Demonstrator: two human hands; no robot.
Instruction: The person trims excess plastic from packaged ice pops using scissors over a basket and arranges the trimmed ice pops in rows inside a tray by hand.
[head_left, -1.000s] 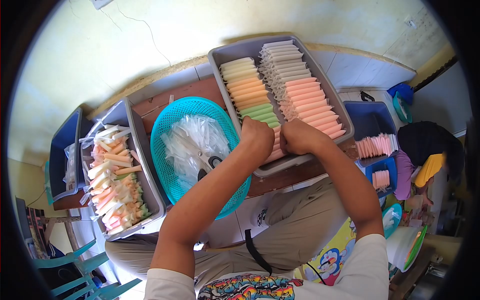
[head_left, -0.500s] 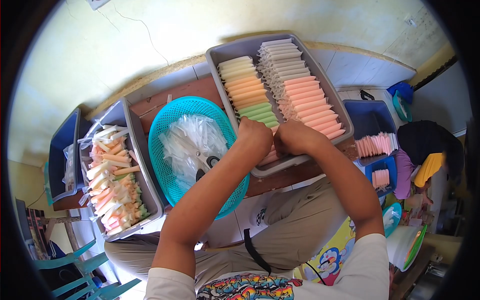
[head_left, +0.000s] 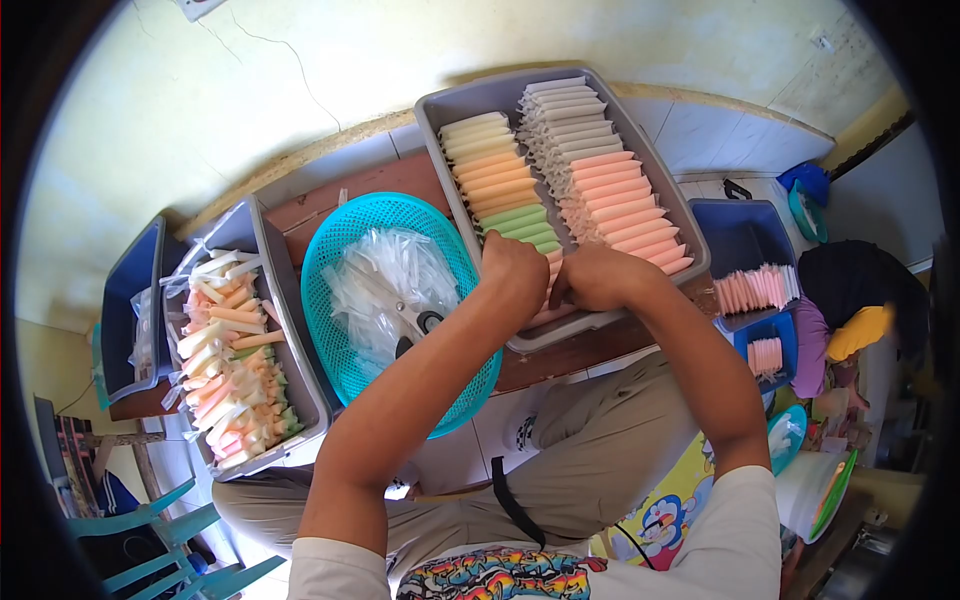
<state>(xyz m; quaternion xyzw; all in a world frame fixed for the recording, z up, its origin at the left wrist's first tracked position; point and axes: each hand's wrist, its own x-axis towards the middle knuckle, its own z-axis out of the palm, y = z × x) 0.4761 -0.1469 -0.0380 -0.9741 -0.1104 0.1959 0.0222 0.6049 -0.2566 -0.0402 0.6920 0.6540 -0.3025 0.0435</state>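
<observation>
A large grey tray [head_left: 432, 130] holds two columns of filled plastic tubes: cream, orange, green and pink tubes [head_left: 520, 222] on the left, whitish and pink ones [head_left: 625, 208] on the right. At the near end of the left column my left hand [head_left: 513, 272] is closed over pink tubes. Close beside it, my right hand [head_left: 590, 278] has its fingers curled over the same near end. What the fingertips of either hand grip is hidden. Left of the tray, a turquoise basket [head_left: 322, 232] contains clear empty plastic sleeves [head_left: 375, 290] and scissors [head_left: 412, 318].
A grey bin [head_left: 262, 240] of jumbled filled tubes and a dark blue bin [head_left: 130, 290] stand at the left. On the right are a blue bin [head_left: 735, 225] and a smaller blue container [head_left: 785, 335] with pink tubes, near another person [head_left: 865, 290].
My right hand's fingers have shifted slightly at the tray's near end, with a small gap now between the hands. My left hand stays nearly in place.
</observation>
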